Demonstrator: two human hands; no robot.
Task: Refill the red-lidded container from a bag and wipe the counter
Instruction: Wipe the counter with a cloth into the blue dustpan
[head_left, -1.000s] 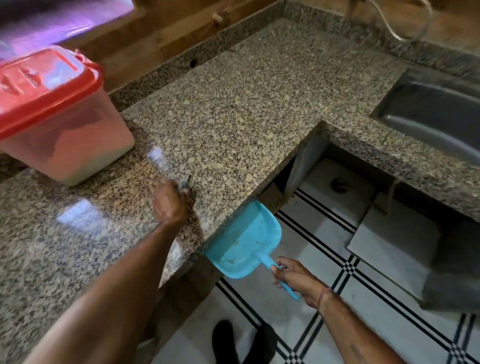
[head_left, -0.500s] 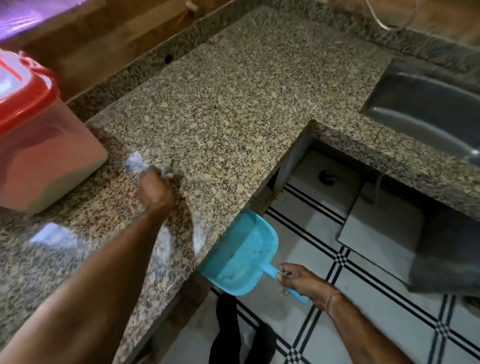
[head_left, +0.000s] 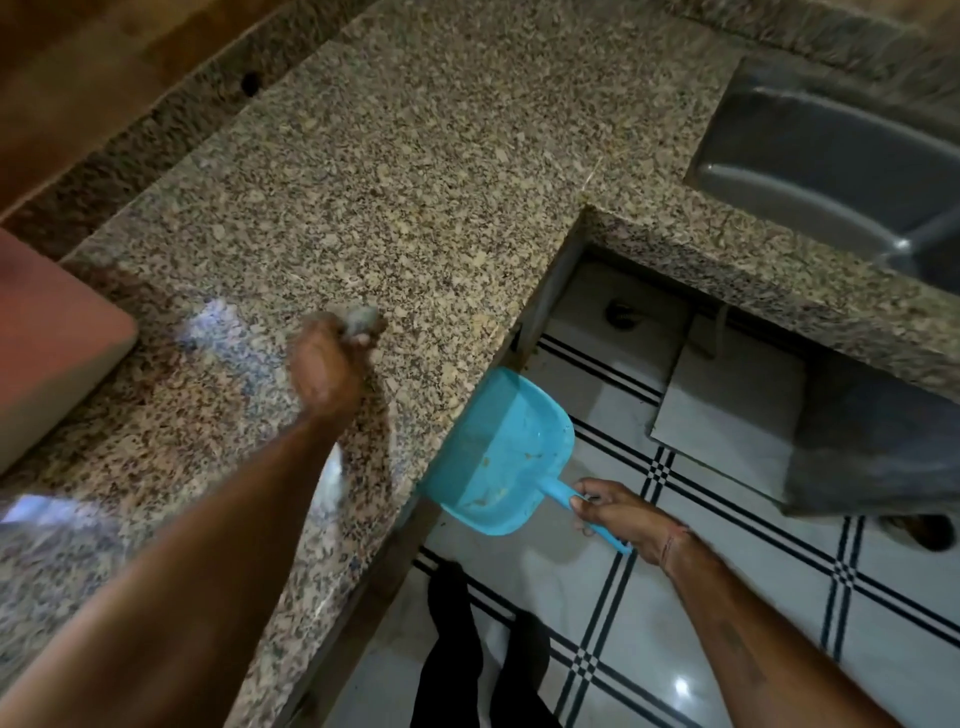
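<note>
No brand, label or writing could be read anywhere in the view.

The left hand (head_left: 324, 371) was blurred, closed in a fist around a small grey wad (head_left: 362, 321), probably a cloth, that stuck out past its knuckles, and it rested on the speckled granite counter (head_left: 415, 171). The right hand (head_left: 615, 512), below and to the right of the left, was curled around the handle of a blue dustpan (head_left: 506, 457). The pan's mouth sat against the counter edge, just beside the left hand's wrist, and a few crumbs lay inside it.

The container (head_left: 47, 343) stood on the counter well to the left of the left hand; only its pale lower body showed, cut off by the picture's border.

Half a second earlier the container's red lid was in view; by this moment it had slid out of the picture as the view swung down and to the right. The left hand had moved nearer the counter edge, and the dustpan had stayed under that edge in the same grip. A steel sink (head_left: 831, 156) lay far beyond the right hand.
</note>
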